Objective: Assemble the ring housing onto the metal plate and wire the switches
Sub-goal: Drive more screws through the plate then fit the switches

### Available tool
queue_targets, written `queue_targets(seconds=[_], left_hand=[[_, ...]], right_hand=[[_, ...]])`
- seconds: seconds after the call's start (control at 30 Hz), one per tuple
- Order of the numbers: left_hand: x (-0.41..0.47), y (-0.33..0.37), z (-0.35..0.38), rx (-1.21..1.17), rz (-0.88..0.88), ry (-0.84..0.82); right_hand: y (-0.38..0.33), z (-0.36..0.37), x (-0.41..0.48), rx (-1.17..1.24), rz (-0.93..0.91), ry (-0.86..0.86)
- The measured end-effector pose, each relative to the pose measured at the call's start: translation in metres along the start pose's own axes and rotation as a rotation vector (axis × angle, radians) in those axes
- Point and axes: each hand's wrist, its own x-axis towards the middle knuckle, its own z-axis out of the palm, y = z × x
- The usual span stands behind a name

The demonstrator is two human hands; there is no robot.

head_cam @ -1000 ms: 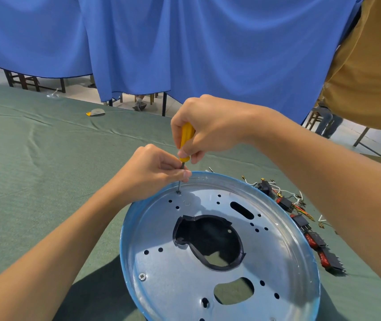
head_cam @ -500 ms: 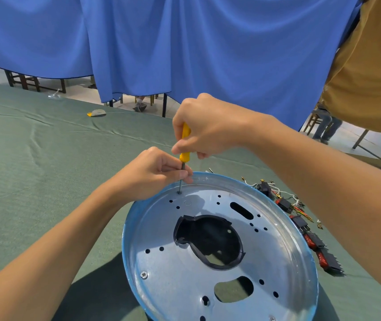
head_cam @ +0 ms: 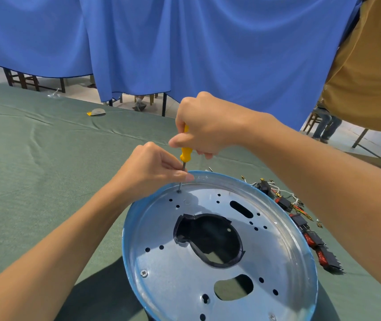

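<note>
A round metal plate (head_cam: 277, 262) with a blue rim lies on the green cloth, its shiny inside facing up. A black ring housing (head_cam: 238, 256) shows through its centre opening. My right hand (head_cam: 208, 128) grips the yellow handle of a screwdriver (head_cam: 185, 154) held upright. Its tip stands in a hole at the plate's far left edge. My left hand (head_cam: 152, 170) pinches the screwdriver's steel shaft just above the plate. One screw (head_cam: 144, 273) sits in the plate near its left side. Black and red switches with wires (head_cam: 305, 230) lie to the right of the plate.
Green cloth (head_cam: 34, 170) covers the table. A small grey and yellow object (head_cam: 97, 111) lies far back on it. Blue curtains (head_cam: 208, 42) hang behind. A person in a mustard shirt (head_cam: 370, 66) stands at the right edge.
My right hand has turned on the screwdriver handle, showing more of the yellow grip below the fingers. My left hand and the plate stay in place.
</note>
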Motion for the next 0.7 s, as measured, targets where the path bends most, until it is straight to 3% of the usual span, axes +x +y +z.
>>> queue_targets(seconds=[0.07, 0.3, 0.47, 0.57, 0.7], left_hand=[[0.001, 0.001, -0.001, -0.027, -0.005, 0.059], [-0.001, 0.004, -0.009, 0.012, 0.054, -0.171], [0.0, 0.002, 0.0, -0.04, 0.039, 0.056], [0.003, -0.001, -0.004, 0.036, 0.077, -0.033], [0.001, -0.002, -0.006, -0.042, 0.077, -0.121]], right_hand=[[0.002, 0.003, 0.001, -0.004, 0.024, 0.019], [0.006, -0.008, -0.007, 0.091, -0.072, -0.017], [0.006, 0.002, -0.002, -0.021, -0.01, 0.039], [0.006, -0.005, -0.007, 0.035, -0.059, 0.002], [0.005, -0.008, -0.006, 0.054, -0.073, 0.037]])
